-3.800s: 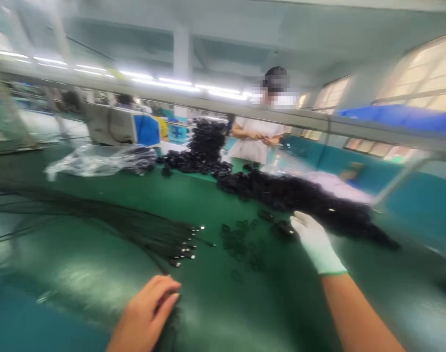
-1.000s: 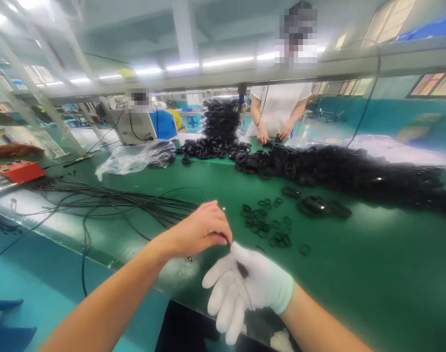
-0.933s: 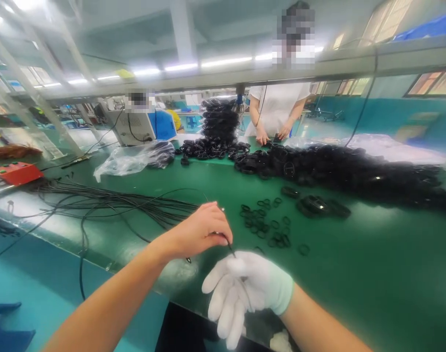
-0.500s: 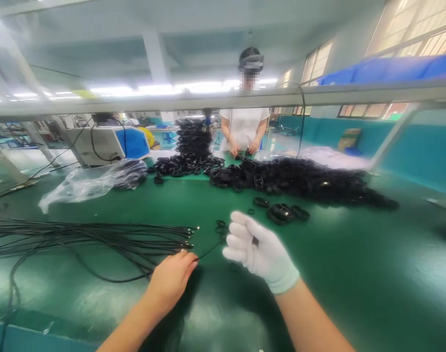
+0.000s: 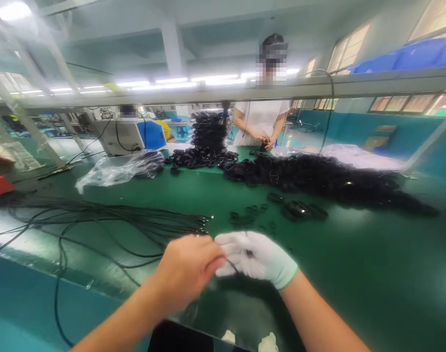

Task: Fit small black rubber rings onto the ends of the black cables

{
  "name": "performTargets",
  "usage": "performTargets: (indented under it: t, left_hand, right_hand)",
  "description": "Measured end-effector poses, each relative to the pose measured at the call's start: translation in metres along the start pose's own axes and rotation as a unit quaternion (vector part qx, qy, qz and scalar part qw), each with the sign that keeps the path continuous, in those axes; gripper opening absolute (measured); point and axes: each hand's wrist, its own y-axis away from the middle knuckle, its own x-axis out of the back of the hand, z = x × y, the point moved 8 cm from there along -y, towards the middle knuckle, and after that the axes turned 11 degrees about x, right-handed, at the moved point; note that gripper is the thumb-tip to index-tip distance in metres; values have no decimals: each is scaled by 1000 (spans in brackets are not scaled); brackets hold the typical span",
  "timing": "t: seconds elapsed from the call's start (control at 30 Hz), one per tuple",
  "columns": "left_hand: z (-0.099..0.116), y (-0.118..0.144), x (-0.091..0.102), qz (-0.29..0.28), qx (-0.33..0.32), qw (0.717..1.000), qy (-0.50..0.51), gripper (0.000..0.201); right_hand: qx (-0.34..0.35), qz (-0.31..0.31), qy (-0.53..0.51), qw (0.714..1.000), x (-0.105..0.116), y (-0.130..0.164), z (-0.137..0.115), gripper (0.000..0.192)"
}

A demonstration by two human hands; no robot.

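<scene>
Broadly, a green bench (image 5: 355, 274) carries a heap of black rings (image 5: 329, 178) and a fan of cables (image 5: 109, 220). Low and central, the bare left hand (image 5: 186, 269) and gloved right hand (image 5: 257, 256) meet, both pinching one thin cable (image 5: 233, 266). It looks like a fitting step; next calls for steady alignment.

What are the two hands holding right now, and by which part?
The left hand and gloved right hand meet on a thin black cable, pinched near its end. The exact grip spot is blurred.
</scene>
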Motion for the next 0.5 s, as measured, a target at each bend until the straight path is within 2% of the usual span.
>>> performTargets:
  t: [0.1,0.27,0.33,0.4,0.5]
  left_hand:
    - [-24,-30,5,-56,59,994,71,14]
    - [-39,-48,-9,-81,95,982,143,12]
    - [-42,-51,-21,-89,106,978,159,12]
    - [-50,-51,-38,-121,127,968,179,16]
    - [-68,-41,-68,-159,169,956,177,24]
  right_hand:
    - [-43,-68,-9,997,-23,4,19,50]
    - [-42,-83,-25,995,-35,6,25,48]
    - [-43,-79,-29,996,-34,5,28,48]
    - [-40,-75,-44,995,-35,5,27,47]
    - [11,-46,-71,996,-32,2,10,41]
